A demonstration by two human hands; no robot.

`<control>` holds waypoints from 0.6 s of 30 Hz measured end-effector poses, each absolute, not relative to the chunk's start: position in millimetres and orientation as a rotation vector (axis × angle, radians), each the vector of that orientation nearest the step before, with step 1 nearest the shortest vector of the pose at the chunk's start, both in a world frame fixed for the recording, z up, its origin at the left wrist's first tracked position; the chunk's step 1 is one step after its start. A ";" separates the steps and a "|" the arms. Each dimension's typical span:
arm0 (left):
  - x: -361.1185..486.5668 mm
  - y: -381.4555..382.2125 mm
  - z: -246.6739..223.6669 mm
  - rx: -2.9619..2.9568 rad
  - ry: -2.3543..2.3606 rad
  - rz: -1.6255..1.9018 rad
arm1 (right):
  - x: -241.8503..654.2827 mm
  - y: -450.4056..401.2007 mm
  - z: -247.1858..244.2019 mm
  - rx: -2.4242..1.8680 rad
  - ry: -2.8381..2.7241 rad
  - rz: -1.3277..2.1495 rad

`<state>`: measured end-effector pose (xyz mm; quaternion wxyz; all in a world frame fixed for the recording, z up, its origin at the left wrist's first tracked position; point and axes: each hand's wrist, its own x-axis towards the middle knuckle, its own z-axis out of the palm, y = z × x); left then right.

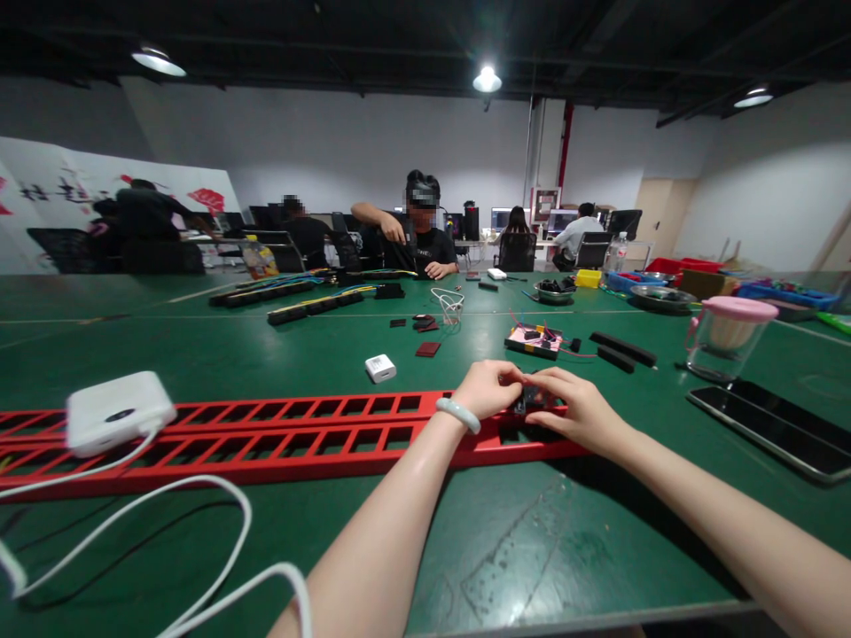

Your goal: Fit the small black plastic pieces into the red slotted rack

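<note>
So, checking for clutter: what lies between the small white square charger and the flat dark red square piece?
Head view: bare green table between charger and red piece.

Open table [505,540] is left on the near side of the red rack [279,434]. Beyond the rack, passage is broken by a white box [380,368] and a pink tray [534,340]. Right of the rack, room is taken by two phones [771,425] and a jar [728,337].

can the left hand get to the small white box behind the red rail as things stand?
Probably yes. The small white box lies alone on the green table, just past the red rail and left of the left hand. Nothing stands between them, but both hands' fingers now pinch a small dark part.
</note>
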<state>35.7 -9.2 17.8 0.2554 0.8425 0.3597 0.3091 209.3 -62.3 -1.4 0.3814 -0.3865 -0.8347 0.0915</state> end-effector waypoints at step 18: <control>33.7 -5.3 22.5 2.280 1.051 0.895 | 204.5 -68.4 2.6 -1.108 -2.108 0.409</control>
